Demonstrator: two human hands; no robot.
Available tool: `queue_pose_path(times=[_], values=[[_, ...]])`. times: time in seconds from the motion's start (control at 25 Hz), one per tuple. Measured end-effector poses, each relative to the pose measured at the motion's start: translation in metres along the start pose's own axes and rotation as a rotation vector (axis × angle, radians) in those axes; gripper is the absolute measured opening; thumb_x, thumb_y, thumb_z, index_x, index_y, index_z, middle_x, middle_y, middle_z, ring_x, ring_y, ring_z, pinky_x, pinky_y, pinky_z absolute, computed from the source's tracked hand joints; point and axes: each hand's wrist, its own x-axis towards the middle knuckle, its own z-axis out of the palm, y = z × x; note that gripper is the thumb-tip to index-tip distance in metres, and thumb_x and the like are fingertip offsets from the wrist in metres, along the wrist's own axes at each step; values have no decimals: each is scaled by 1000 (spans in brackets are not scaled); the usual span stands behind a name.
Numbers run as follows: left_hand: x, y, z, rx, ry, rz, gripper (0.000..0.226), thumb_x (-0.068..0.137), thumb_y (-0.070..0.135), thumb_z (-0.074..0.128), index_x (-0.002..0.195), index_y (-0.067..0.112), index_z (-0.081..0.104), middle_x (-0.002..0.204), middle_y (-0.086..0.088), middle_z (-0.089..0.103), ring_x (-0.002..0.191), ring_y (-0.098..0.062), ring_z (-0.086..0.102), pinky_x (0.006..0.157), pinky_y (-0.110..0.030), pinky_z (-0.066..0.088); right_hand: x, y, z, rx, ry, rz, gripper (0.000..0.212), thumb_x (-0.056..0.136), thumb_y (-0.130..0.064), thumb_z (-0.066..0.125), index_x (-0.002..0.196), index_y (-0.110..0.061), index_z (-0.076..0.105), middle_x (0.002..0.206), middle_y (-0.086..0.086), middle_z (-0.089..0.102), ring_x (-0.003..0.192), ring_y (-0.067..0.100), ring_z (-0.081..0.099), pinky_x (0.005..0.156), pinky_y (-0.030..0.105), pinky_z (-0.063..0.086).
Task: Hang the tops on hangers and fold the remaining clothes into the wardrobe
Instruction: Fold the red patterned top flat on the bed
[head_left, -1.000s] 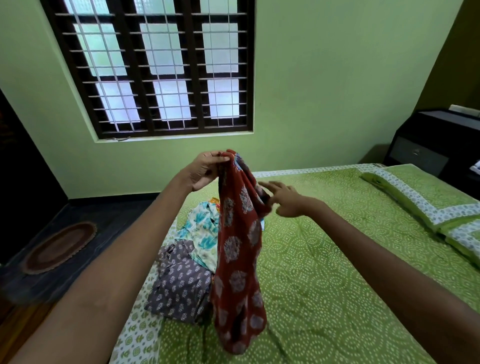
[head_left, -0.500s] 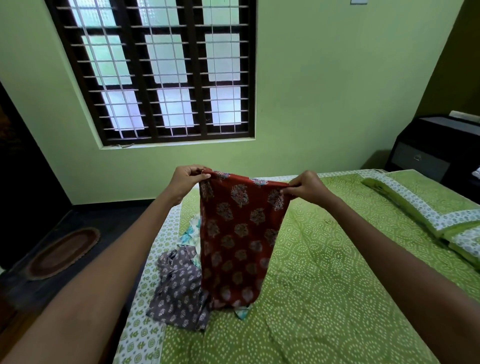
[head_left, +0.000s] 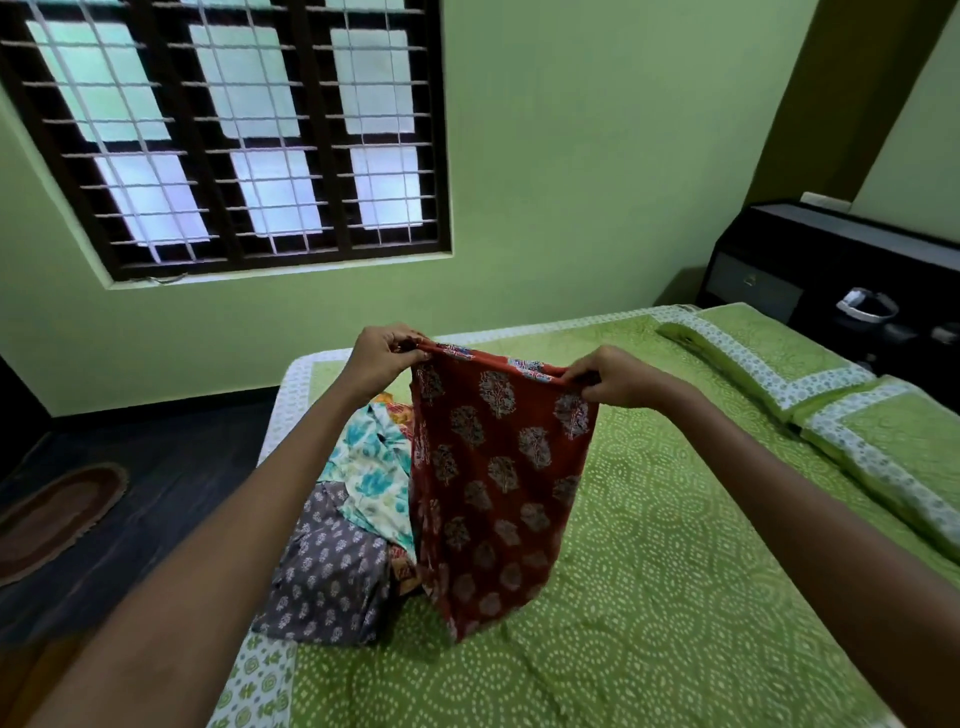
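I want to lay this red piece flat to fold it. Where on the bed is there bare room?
Bare bedspread lies right of the red garment, up to the pillows. Left is crowded: the grey garment and turquoise-print garment are piled at the edge.

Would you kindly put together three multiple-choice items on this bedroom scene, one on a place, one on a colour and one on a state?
1. Where does the pile of other clothes lie relative to the red printed garment?
A. To its left on the bed
B. On the pillows
C. On the floor rug

2. What colour is the bedspread?
A. Blue
B. Green with a white dotted print
C. Plain white

3. How is the red garment held?
A. It lies flat, untouched
B. One hand dangles it by a corner
C. Both hands pinch its top edge, spreading it out

Answers:
1. A, since the grey printed garment and the turquoise floral garment sit left of it on the bed.
2. B, as the cover shows green with white dots.
3. C, since the left hand and the right hand each grip a top corner.
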Motion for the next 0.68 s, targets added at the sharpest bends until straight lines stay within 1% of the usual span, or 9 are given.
queue_pose_path(times=[0.12, 0.2, 0.24, 0.32, 0.4, 0.48, 0.52, 0.6, 0.68], values=[[5, 1, 24, -23, -58, 18, 22, 78, -8, 67, 97, 3, 70, 80, 5, 65, 70, 8, 59, 75, -23, 49, -21, 23, -2, -197, -91, 97, 16, 77, -4, 66, 92, -3, 74, 72, 9, 66, 67, 24, 55, 61, 29, 40], [9, 1, 40, -9, -145, 42, 22, 78, -8, 67, 92, 8, 71, 81, 4, 66, 71, 7, 61, 75, -20, 51, -41, 39, -8, -208, -56, 138, 13, 77, -12, 72, 81, 0, 74, 54, -3, 55, 53, 17, 47, 53, 20, 34], [11, 3, 49, 10, -191, 61, 22, 78, -7, 68, 91, 10, 71, 81, 3, 66, 71, 6, 61, 74, -18, 51, -51, 47, -11, -194, -16, 156, 14, 78, -13, 73, 79, 1, 74, 51, -8, 51, 49, 13, 45, 49, 14, 30], [16, 8, 67, 44, -252, 86, 20, 78, -6, 68, 91, 9, 72, 80, 2, 65, 70, 7, 61, 72, -16, 51, -66, 63, -17, -175, 65, 182, 15, 78, -14, 74, 80, 1, 75, 55, -5, 56, 46, 8, 45, 48, 11, 28], [23, 17, 84, 77, -275, 81, 18, 77, -5, 69, 92, 4, 73, 79, -3, 66, 70, 4, 60, 73, -22, 51, -77, 77, -22, -155, 102, 205, 14, 78, -14, 74, 84, -2, 76, 64, 3, 66, 49, 6, 50, 51, 13, 33], [35, 29, 99, 86, -301, 75, 19, 76, -5, 69, 92, 6, 73, 79, -6, 67, 69, 1, 60, 74, -26, 50, -86, 95, -27, -84, 193, 247, 15, 77, -10, 74, 90, -2, 75, 82, 9, 73, 62, 17, 63, 59, 19, 42], [42, 37, 109, 80, -309, 77, 22, 76, -5, 69, 93, 8, 72, 78, -5, 66, 67, 5, 59, 73, -23, 50, -90, 107, -32, -33, 256, 279, 16, 76, -8, 75, 91, -1, 74, 88, 12, 73, 72, 22, 67, 62, 18, 45], [56, 54, 134, 49, -313, 68, 28, 77, -7, 68, 98, 11, 68, 77, -2, 65, 65, 8, 59, 69, -13, 49, -98, 132, -44, 42, 352, 338, 18, 73, -5, 76, 90, 2, 73, 92, 13, 72, 81, 22, 67, 63, 10, 44], [71, 70, 169, 12, -325, 43, 34, 77, -9, 68, 105, 9, 62, 81, -6, 63, 71, -2, 61, 67, -9, 47, -103, 164, -58, 92, 393, 389, 21, 71, -3, 77, 90, 5, 73, 90, 14, 72, 79, 21, 66, 56, 2, 40]])
